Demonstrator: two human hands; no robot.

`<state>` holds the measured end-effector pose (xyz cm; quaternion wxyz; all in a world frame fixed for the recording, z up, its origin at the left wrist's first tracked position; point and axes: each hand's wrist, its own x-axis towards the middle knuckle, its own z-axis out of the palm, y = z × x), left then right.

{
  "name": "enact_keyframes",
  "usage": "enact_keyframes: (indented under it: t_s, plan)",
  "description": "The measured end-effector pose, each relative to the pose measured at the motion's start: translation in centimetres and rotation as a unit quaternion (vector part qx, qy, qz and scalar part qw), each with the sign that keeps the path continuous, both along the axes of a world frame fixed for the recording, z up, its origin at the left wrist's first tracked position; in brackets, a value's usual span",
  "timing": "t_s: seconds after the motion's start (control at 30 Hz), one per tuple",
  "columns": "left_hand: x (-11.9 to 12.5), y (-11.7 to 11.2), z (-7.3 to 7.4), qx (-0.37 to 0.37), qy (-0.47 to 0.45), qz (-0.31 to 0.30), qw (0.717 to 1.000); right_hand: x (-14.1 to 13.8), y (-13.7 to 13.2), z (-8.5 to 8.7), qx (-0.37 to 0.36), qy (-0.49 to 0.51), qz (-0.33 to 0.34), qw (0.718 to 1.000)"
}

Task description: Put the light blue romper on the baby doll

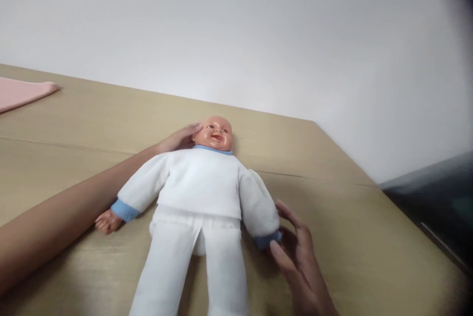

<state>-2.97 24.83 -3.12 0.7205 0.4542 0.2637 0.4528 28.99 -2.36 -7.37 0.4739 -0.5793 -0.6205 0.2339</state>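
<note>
The left hand (182,138) lay uncurled against the head (219,134) of the baby doll (203,180); the right hand (300,253) pinched its blue cuff (265,240), presumably steadying it.

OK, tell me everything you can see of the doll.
The doll lies on its back on the table, arms spread, legs apart, feet out of frame. Its bald, shiny head looks plastic; its white top and trousers look like soft fabric, with blue collar and cuffs. The left hand touches its head; the right hand touches one cuff.
</note>
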Motion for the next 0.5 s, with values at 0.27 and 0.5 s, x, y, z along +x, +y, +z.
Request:
enact_keyframes:
  t_s: [0.27, 0.5]
  plan:
    - [-3.1, -8.3, 6.0, 0.353, 0.218, 0.221, 0.883, -2.5, -0.7, 3.3, 0.150, 0.055, 0.031, 0.987]
    - [-1.1, -25.1, 2.6, 0.392, 0.235, 0.214, 0.863, -3.9, -1.6, 5.0, 0.266, 0.024, 0.108, 0.958]
